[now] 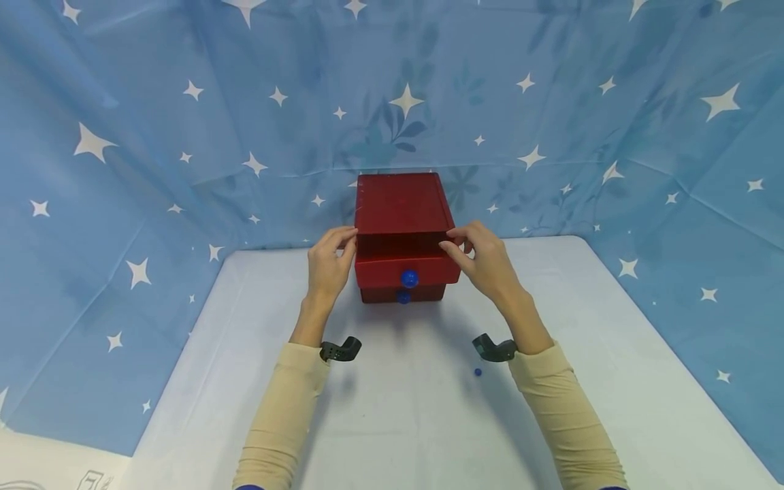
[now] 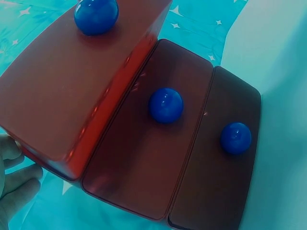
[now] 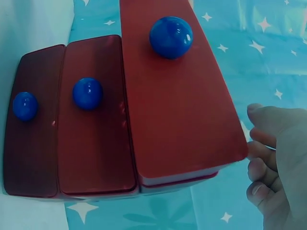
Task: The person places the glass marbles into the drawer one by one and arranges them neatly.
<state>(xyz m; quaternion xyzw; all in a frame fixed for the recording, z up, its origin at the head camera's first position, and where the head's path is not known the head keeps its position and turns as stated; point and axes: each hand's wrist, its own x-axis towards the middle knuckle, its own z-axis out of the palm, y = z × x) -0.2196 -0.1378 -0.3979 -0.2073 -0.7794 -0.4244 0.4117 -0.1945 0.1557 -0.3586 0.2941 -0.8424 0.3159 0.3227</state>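
Observation:
A small red drawer cabinet [image 1: 401,203] with three stacked drawers stands at the far side of the table. Its top drawer [image 1: 380,272] is pulled out, and its inside looks dark. A round blue knob [image 2: 96,16] sits on that drawer's front; the middle drawer [image 2: 139,143] and bottom drawer [image 3: 31,158] are closed. My left hand [image 1: 327,269] is at the left side of the top drawer, fingertips by its edge. At the opposite side, my right hand [image 1: 486,262] has its thumb and fingers loosely bent beside the drawer's right edge. Neither palm wraps round anything.
On the white table [image 1: 380,415] lies a tiny blue ball [image 1: 478,372], near the right wrist. Behind the cabinet hangs a blue curtain [image 1: 294,122] with white stars. Black wrist cameras [image 1: 341,349] are strapped to both wrists.

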